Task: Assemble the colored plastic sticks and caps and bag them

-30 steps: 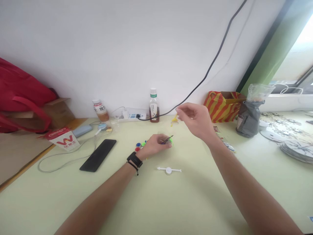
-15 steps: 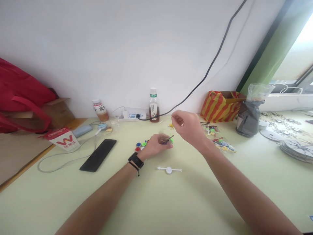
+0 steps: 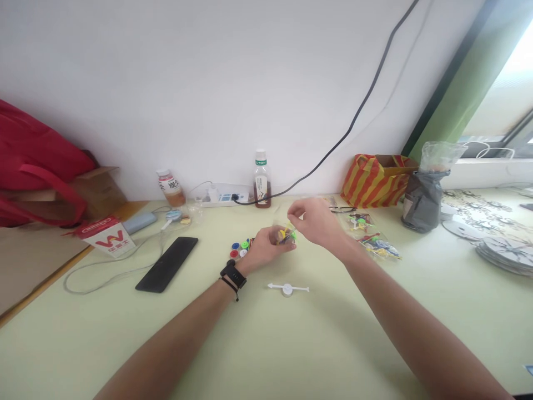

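My left hand point(image 3: 262, 249), with a black watch on its wrist, rests on the pale green table point(image 3: 291, 344) and is closed around a small bundle of coloured plastic pieces point(image 3: 287, 235). My right hand point(image 3: 313, 221) hovers just to the right of it, fingertips pinched on a small yellow piece that touches the bundle. A white plastic spinner part point(image 3: 287, 288) lies on the table in front of both hands. Small blue, red and green discs point(image 3: 239, 248) sit beside my left hand.
A black phone point(image 3: 167, 263) lies left. A tea bottle point(image 3: 260, 179), a second bottle point(image 3: 170, 188) and a power strip point(image 3: 225, 197) stand by the wall. Clear bags of coloured parts point(image 3: 370, 236), a striped bag point(image 3: 377, 180), a grey pouch point(image 3: 425, 200) and a carton point(image 3: 107, 235) surround the hands.
My right hand has come down and left from mid-air with the yellow piece, meeting the bundle in my left hand. My left hand has hardly moved.
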A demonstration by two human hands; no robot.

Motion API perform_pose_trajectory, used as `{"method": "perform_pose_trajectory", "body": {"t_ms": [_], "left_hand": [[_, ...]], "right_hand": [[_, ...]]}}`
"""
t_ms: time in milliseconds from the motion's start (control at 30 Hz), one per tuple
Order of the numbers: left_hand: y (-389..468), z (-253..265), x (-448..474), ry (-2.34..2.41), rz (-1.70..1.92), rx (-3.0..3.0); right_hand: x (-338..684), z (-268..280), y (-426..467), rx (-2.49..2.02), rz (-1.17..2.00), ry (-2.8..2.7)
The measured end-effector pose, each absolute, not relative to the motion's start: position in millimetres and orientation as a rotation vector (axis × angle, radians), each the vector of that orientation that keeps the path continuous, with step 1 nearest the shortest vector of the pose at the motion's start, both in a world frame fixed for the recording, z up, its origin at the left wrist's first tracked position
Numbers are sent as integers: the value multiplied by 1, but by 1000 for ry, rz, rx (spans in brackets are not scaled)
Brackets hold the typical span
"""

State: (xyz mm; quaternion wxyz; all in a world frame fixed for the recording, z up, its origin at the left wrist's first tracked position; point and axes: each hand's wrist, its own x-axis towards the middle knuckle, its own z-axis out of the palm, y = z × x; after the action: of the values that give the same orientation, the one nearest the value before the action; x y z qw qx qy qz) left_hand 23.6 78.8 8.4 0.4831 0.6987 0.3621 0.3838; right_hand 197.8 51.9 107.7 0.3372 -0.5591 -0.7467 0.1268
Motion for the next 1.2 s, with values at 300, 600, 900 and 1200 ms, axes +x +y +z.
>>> {"method": "perform_pose_trajectory", "body": {"t_ms": [300, 600, 900, 1200], "left_hand": [[86, 4, 17, 908, 931, 1769], [98, -8, 13, 910, 957, 1585], [104, -11, 9, 860, 926, 1626], [92, 0, 13, 898, 854, 1718]], "right_hand": [[206, 135, 28, -1439, 65, -2123], [172, 87, 23, -1246, 705, -2976], [171, 98, 25, -914, 891, -2778], [221, 144, 34, -1016, 686, -1779]]}}
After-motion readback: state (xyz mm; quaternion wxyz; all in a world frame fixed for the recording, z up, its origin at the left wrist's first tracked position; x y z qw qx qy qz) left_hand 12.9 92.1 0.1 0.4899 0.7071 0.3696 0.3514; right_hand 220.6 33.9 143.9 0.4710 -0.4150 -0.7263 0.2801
